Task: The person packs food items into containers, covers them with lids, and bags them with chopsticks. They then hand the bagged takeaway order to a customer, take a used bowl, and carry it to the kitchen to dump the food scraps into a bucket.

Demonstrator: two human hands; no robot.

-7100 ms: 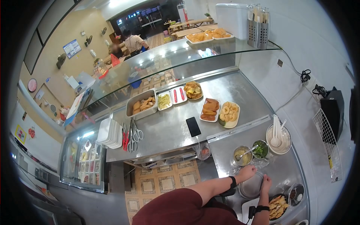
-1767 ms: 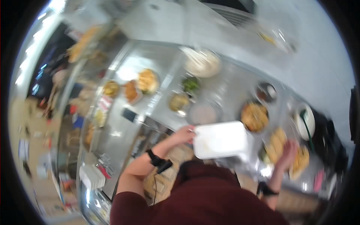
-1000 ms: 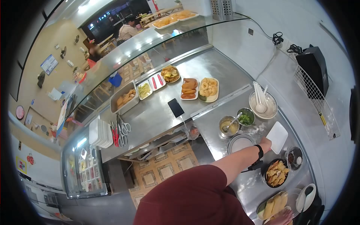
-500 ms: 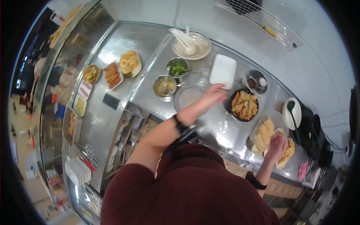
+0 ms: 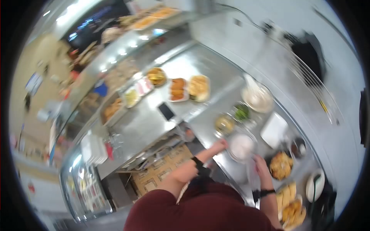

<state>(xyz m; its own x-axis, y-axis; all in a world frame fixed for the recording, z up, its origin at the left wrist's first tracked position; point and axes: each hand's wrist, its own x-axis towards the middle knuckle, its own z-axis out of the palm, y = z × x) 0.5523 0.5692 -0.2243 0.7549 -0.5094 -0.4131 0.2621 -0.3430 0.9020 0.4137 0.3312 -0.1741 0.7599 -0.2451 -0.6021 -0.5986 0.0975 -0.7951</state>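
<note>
Motion blurs the view. My left hand (image 5: 220,145) is at the left edge of a round container with a clear lid (image 5: 241,146); its fingers are closed, but what they grip, if anything, is too blurred to tell. Just below the container's right edge is my right hand (image 5: 260,164), fingers smeared, near something clear. Behind the container stand a bowl of yellowish sauce (image 5: 224,124) and a bowl of chopped greens (image 5: 241,112). A white tray (image 5: 274,130) lies to its right, and a black bowl of fried pieces (image 5: 281,165) is beside my right hand.
A large bowl with white spoons (image 5: 257,98) stands at the back. Food trays, a phone (image 5: 166,111), stacked white trays (image 5: 93,149) and scissors are on the left counter. Yellow food pieces (image 5: 287,194) and a white dish (image 5: 315,185) are at lower right. A glass partition runs behind.
My left hand has moved back to the round container's left edge. My right hand has left the yellow food and come to the container's right side. The camera view has turned.
</note>
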